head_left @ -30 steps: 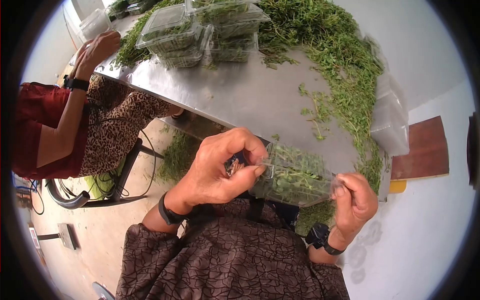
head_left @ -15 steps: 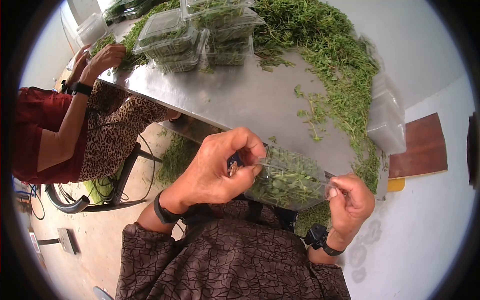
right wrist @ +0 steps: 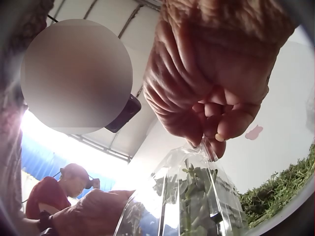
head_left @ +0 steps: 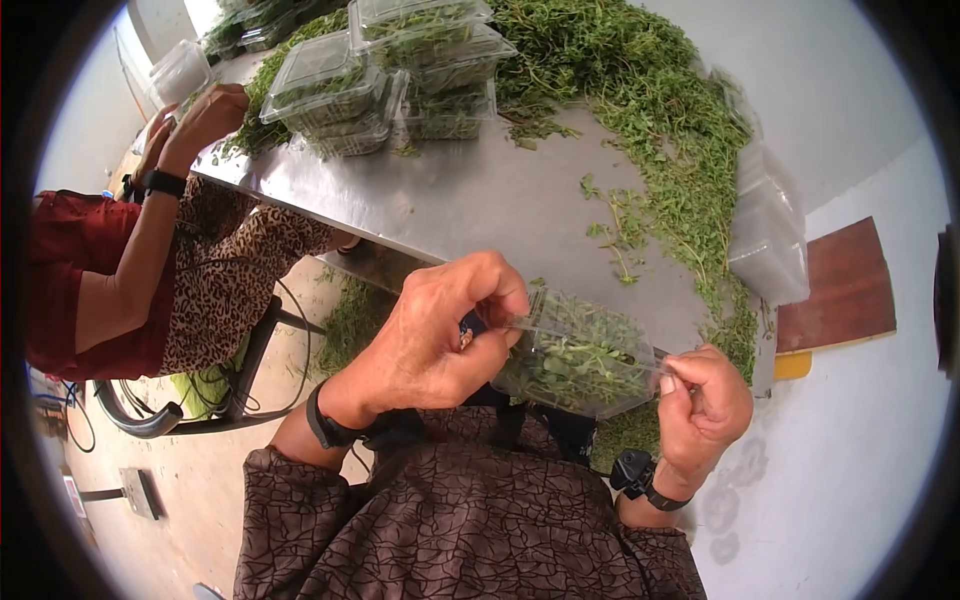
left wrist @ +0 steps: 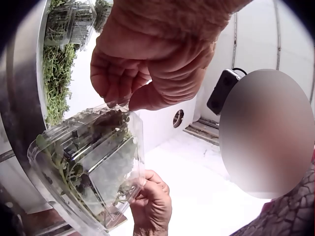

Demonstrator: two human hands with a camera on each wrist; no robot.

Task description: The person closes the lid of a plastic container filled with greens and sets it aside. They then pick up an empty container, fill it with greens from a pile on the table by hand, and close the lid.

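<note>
A clear plastic clamshell box (head_left: pixel 585 360) with green sprigs inside is held in the air between both hands, near the table's front edge. My left hand (head_left: pixel 435 335) pinches its left end between thumb and curled fingers. At the opposite end, my right hand (head_left: pixel 706 405) pinches a corner of the rim. In the left wrist view, the left hand (left wrist: pixel 152 59) grips the edge of the box (left wrist: pixel 93 167). The right wrist view shows the right hand's (right wrist: pixel 216 83) thumb and fingers closed on the plastic corner above the greens (right wrist: pixel 197 196).
Filled boxes (head_left: pixel 330 90) stand stacked on the metal table (head_left: pixel 480 200). Loose greens (head_left: pixel 640 90) cover its back and right side, beside stacked empty boxes (head_left: pixel 768 230). Another person in red (head_left: pixel 95 280) sits at the left, hands at the table, with a chair (head_left: pixel 150 410) below.
Both hands keep their pinch on the box, which has tilted slightly. The table and its stacks have shifted a little left in the view. The other person's hands have moved.
</note>
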